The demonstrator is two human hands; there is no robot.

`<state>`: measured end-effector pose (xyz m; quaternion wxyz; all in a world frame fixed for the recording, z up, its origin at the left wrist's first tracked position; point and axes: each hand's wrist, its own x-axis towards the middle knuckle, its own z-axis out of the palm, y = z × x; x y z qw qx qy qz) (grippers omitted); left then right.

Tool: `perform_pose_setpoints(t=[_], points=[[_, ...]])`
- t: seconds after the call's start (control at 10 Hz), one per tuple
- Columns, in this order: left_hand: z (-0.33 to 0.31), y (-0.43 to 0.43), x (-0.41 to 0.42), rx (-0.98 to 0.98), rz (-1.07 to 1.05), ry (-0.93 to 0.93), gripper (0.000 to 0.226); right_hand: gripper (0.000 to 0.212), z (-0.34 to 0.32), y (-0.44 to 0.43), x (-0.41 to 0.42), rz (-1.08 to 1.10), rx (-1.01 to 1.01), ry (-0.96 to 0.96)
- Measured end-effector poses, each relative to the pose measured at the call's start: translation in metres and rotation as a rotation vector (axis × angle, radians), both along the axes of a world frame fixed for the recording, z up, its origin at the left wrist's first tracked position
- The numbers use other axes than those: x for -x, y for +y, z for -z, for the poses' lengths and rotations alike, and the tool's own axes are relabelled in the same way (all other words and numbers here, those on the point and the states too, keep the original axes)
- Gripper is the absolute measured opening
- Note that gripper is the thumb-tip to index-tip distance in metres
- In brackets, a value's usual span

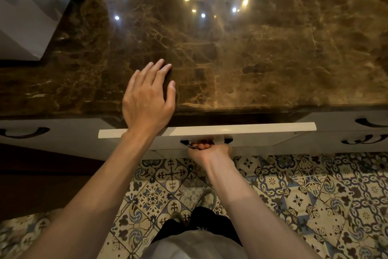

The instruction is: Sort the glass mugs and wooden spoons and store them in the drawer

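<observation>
A white drawer (262, 129) under the brown marble countertop (252, 59) stands slightly out from the cabinet front. My right hand (206, 150) is closed around its dark handle (185, 142) from below. My left hand (148, 96) lies flat on the countertop near its front edge, fingers spread, holding nothing. No glass mugs or wooden spoons show anywhere in view, and the inside of the drawer is hidden.
Neighbouring white drawers with dark curved handles sit to the left (23, 132) and to the right (371, 123). A white appliance or box (25, 13) stands at the countertop's far left. Patterned floor tiles (315, 195) lie below, with my legs in front of the cabinet.
</observation>
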<state>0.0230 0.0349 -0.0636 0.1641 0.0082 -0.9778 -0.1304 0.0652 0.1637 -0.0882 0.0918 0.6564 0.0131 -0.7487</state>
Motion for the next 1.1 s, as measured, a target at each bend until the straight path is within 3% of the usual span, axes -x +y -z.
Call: perform_pose_setpoints(t=[0.7,1.0,1.1], points=[[0.0,0.001,0.01,-0.05,0.016,0.002,0.045,0.028,0.009,-0.004,0.05,0.037,-0.046,0.004],[0.001,-0.004,0.012,-0.021,0.008,0.01,0.045,0.035,0.01,-0.008,0.043,0.022,-0.059,0.17],[0.006,-0.001,-0.001,-0.04,0.007,-0.03,0.046,0.027,0.004,0.004,0.001,-0.125,-0.111,0.108]])
